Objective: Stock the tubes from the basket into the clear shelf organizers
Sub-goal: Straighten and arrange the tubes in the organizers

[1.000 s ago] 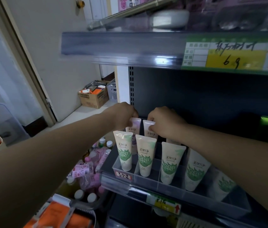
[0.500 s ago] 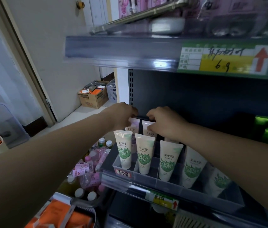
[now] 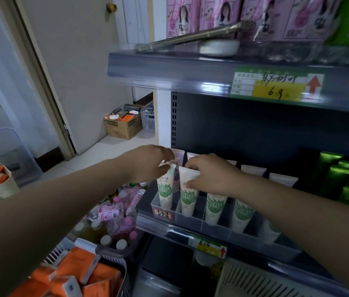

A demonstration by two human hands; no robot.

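The leftmost green-leaf tube (image 3: 166, 189) is being pinched at its top by the left hand (image 3: 148, 163), and its neighbour (image 3: 187, 198) is being gripped by the right hand (image 3: 209, 175) (fingers curled over it). Both are standing in the clear organizer (image 3: 190, 220). The adjacent tubes (image 3: 215, 205) could be toppled by a sideways nudge.

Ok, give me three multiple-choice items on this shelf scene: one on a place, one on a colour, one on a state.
1. Where are the green packs? A) right of the tubes, same shelf B) top shelf C) floor
2. The arrow on the upper price tag is: A) blue B) black C) red
3. The right hand: A) hangs idle B) pinches a tube's top C) holds an orange box
Key: 1A, they stand beside the tube row; 2C, it is plainly red; 3B, it grips the second tube at its end.
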